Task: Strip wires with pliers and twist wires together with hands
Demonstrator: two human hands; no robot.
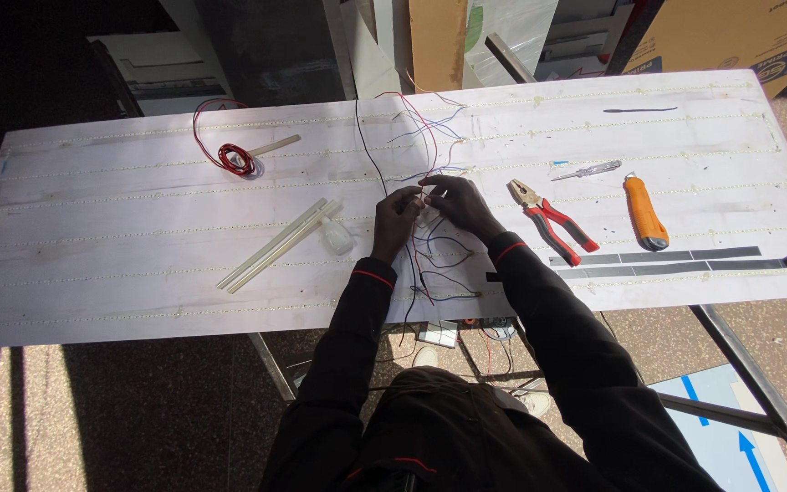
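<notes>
Centre of frame: left hand (396, 221) and right hand (456, 204) pinched together on thin wires (430, 187) over white LED panel (138, 228). Best kept taut, ends aligned (pliers (550, 220) lying right, untouched).

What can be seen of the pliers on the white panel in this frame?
The pliers are combination pliers with grey metal jaws and red-and-black sleeved handles. They lie flat on the white panel, jaws pointing up-left and slightly parted, handles splayed toward the lower right. They sit to the right of the right hand, between it and the orange utility knife, below a small screwdriver. No hand touches them; they lie in full sunlight.
</notes>
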